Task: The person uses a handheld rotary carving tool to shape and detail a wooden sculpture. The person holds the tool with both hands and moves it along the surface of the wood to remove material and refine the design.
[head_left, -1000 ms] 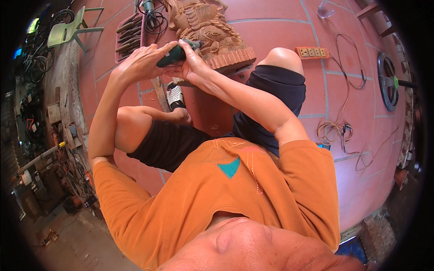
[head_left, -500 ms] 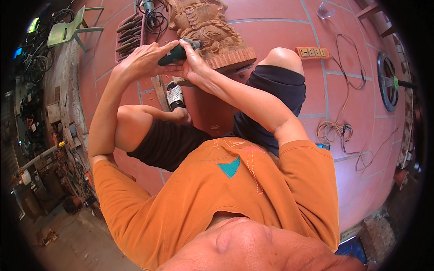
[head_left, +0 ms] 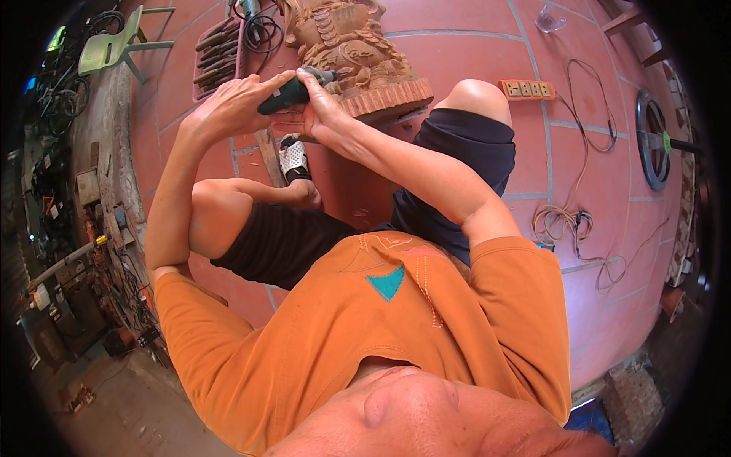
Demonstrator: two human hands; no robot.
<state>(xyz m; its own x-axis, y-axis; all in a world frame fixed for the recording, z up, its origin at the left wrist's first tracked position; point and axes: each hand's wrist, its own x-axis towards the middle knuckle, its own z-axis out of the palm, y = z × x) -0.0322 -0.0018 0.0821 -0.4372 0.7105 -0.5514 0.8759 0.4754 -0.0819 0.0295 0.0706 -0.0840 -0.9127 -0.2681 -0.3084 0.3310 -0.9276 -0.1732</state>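
Both my hands are on a dark green handheld rotary tool, whose nose points right toward a carved wooden sculpture. My left hand grips the rear of its body, with the thumb and index finger stretched along it. Around the front end, my right hand is closed, its thumb laid on top and its fingers underneath. The tool's tip is at the carving's lower left side, and whether it touches the wood I cannot tell. The brown sculpture has dense relief and a rough, thick base on its near side.
Left of the carving, a pink basket holds several chisel-like tools beside a corded power tool. A green chair stands at far left. An orange power strip, its cable, a steering-wheel-like ring and a clear cup lie rightward.
My left hand and the rear of the rotary tool have shifted slightly left and down. My right hand keeps its grip with only a small shift, and the carving stays nearly in place.
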